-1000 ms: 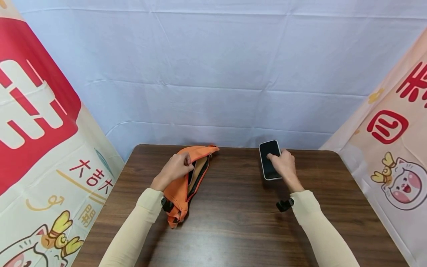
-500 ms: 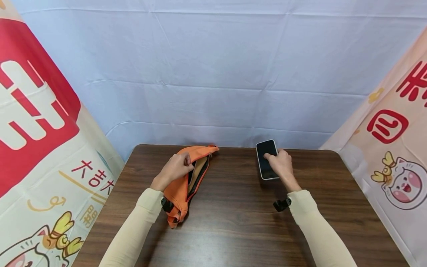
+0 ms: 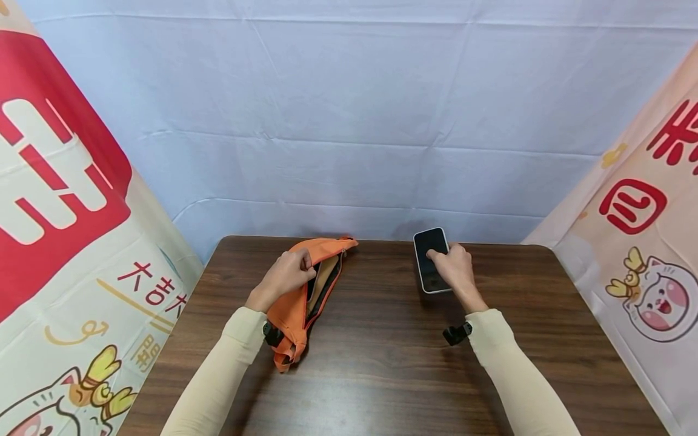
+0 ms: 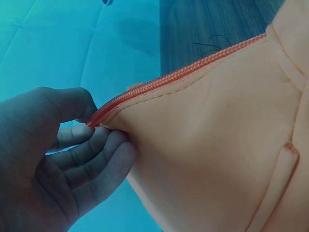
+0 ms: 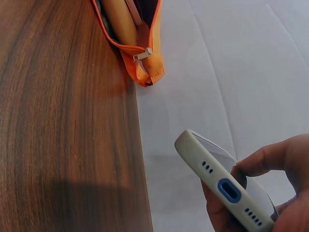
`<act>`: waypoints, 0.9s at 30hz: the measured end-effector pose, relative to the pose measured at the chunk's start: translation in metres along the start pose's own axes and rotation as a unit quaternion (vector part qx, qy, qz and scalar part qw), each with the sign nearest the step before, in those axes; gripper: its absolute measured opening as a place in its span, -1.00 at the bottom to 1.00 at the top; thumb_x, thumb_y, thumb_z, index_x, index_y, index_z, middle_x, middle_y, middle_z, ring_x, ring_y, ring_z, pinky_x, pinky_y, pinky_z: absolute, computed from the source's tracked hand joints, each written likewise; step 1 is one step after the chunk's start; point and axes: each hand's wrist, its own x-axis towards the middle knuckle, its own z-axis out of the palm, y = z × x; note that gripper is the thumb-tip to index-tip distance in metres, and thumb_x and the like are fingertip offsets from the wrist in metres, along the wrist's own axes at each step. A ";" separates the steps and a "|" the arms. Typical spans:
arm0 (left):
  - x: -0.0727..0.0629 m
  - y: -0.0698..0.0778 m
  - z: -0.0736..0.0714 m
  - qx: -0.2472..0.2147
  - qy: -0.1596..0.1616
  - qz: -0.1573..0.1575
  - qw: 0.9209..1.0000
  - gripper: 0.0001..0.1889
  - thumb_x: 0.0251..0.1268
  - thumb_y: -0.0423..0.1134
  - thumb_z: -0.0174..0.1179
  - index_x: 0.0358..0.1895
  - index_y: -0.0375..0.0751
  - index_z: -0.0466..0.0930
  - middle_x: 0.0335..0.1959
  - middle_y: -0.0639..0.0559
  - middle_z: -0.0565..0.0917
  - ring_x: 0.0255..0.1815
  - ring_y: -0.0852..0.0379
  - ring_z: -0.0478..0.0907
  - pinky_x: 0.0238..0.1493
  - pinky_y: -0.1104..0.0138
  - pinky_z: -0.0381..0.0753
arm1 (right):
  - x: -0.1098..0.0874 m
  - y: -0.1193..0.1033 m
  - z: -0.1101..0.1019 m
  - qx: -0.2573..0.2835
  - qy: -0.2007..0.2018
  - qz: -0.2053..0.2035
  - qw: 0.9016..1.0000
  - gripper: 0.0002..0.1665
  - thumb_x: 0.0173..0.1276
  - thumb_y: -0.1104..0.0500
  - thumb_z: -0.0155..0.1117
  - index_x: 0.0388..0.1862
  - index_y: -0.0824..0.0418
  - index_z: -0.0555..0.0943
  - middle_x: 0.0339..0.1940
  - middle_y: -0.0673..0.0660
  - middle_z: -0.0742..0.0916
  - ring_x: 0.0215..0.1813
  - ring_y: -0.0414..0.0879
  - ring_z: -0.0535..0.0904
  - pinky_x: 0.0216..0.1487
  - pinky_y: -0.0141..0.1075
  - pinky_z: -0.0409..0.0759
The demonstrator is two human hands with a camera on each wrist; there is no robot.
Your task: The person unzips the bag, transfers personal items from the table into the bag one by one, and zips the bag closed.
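An orange zippered bag (image 3: 289, 312) lies on the left part of the table, its zipper undone and the mouth gaping. My left hand (image 3: 286, 274) pinches the bag's zipper edge between thumb and fingers, plainly seen in the left wrist view, where the orange zipper (image 4: 193, 67) runs off to the right. To the right, my right hand (image 3: 457, 268) grips a smartphone (image 3: 426, 275) in a white case, thumb over its dark screen. In the right wrist view the phone's bottom end with its charging port (image 5: 229, 190) faces the camera, raised off the table.
The brown wooden table (image 3: 371, 363) has its far edge against a pale cloth backdrop (image 3: 349, 121). Printed banners hang at the left (image 3: 54, 200) and right (image 3: 649, 254). In the right wrist view, a metal zipper pull (image 5: 143, 54) sits at the bag's end.
My right hand has moved a little to the left with the smartphone, bringing it closer to the bag. The left hand and the bag have stayed in place.
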 end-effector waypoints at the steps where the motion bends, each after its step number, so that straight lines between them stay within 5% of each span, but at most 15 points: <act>1: 0.000 0.000 0.000 0.001 0.000 0.000 1.000 -0.86 0.51 -0.31 0.25 -0.26 -0.11 0.49 -0.49 0.02 0.52 -0.54 0.14 0.39 -0.34 0.24 0.44 | 0.000 0.000 0.001 0.000 0.000 0.000 1.000 -0.39 0.45 -0.04 0.26 0.23 0.42 0.59 -0.04 0.43 0.76 -0.22 0.12 0.74 -0.32 -0.25 0.64; 6: 0.000 -0.001 0.002 0.011 0.001 0.003 1.000 -0.87 0.51 -0.31 0.23 -0.26 -0.11 0.48 -0.48 0.02 0.52 -0.55 0.15 0.39 -0.23 0.14 0.49 | -0.001 -0.001 0.003 0.000 -0.002 -0.007 1.000 -0.40 0.45 -0.04 0.25 0.24 0.41 0.59 -0.02 0.43 0.76 -0.21 0.12 0.75 -0.31 -0.24 0.64; 10: 0.000 -0.002 0.003 0.005 0.002 0.002 1.000 -0.86 0.51 -0.30 0.24 -0.27 -0.10 0.47 -0.47 0.01 0.52 -0.55 0.15 0.39 -0.36 0.22 0.44 | -0.001 -0.002 0.005 -0.002 -0.007 -0.015 1.000 -0.40 0.46 -0.04 0.24 0.24 0.41 0.59 -0.01 0.42 0.76 -0.19 0.13 0.72 -0.27 -0.21 0.63; 22: 0.003 -0.004 0.005 -0.016 -0.003 -0.005 1.000 -0.85 0.49 -0.29 0.22 -0.30 -0.07 0.49 -0.43 0.02 0.52 -0.47 0.12 0.40 -0.32 0.25 0.44 | -0.003 -0.007 0.012 0.001 -0.015 -0.010 1.000 -0.41 0.47 -0.05 0.23 0.21 0.42 0.58 -0.04 0.40 0.74 -0.21 0.12 0.68 -0.27 -0.20 0.59; 25: 0.004 -0.006 0.007 -0.018 -0.003 -0.002 1.000 -0.85 0.49 -0.30 0.23 -0.30 -0.07 0.48 -0.43 0.03 0.51 -0.47 0.13 0.39 -0.28 0.15 0.50 | -0.003 -0.008 0.014 0.002 -0.011 -0.012 1.000 -0.41 0.46 -0.04 0.25 0.20 0.42 0.58 -0.04 0.40 0.75 -0.18 0.13 0.68 -0.25 -0.21 0.57; 27: 0.004 -0.007 0.007 -0.011 -0.001 0.002 1.000 -0.84 0.50 -0.30 0.21 -0.30 -0.09 0.46 -0.46 0.03 0.49 -0.49 0.13 0.38 -0.02 0.01 0.61 | -0.004 -0.009 0.015 0.003 -0.008 -0.013 1.000 -0.42 0.46 -0.04 0.26 0.20 0.41 0.59 -0.04 0.41 0.75 -0.16 0.14 0.68 -0.25 -0.21 0.56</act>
